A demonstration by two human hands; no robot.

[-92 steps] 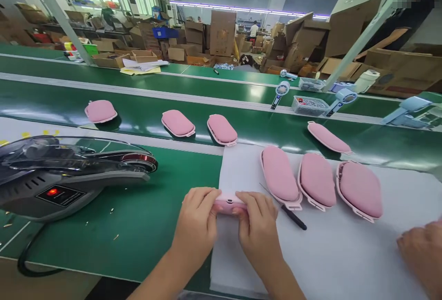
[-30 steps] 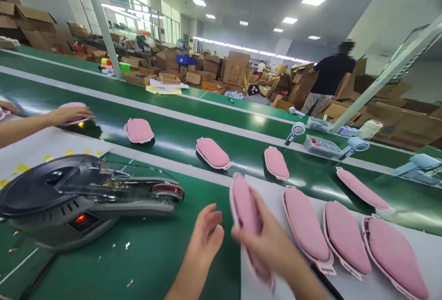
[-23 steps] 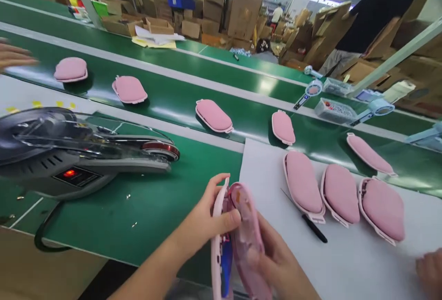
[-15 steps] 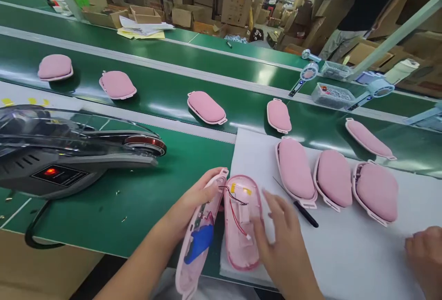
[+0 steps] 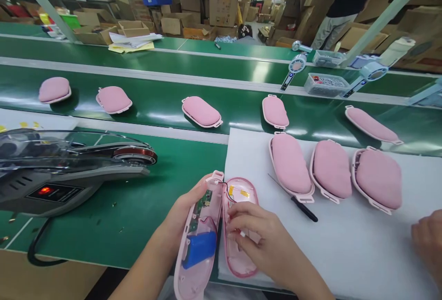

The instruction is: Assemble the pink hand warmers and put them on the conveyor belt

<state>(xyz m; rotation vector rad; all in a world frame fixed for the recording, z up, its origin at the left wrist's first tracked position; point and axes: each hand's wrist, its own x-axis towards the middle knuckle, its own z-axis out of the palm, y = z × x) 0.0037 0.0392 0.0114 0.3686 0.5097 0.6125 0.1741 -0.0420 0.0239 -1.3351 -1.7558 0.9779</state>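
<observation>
My left hand (image 5: 188, 208) is wrapped round a pink shell half (image 5: 202, 277), tilted so its inside shows a green circuit board (image 5: 203, 203) and a blue battery pack (image 5: 200, 248). Beside it, the other pink shell half (image 5: 238, 267) lies open on the white sheet, with yellow tape (image 5: 244, 194) inside its upper end. A dark wire runs between the two halves. My right hand (image 5: 252, 228) is over the lying half, its thumb and fingers bent together near a small white piece; what they pinch is mostly hidden.
Several closed pink cases (image 5: 290, 164) sit to the right, near a black-handled screwdriver (image 5: 304, 208). A tape dispenser machine (image 5: 62, 185) stands left. More pink cases (image 5: 202, 111) lie on the green belt (image 5: 152, 102). Another person's hand (image 5: 430, 240) rests at the right edge.
My right hand has moved left over the lying shell half, and its fingers have closed together. The shell half in my left hand has turned so its inside shows more.
</observation>
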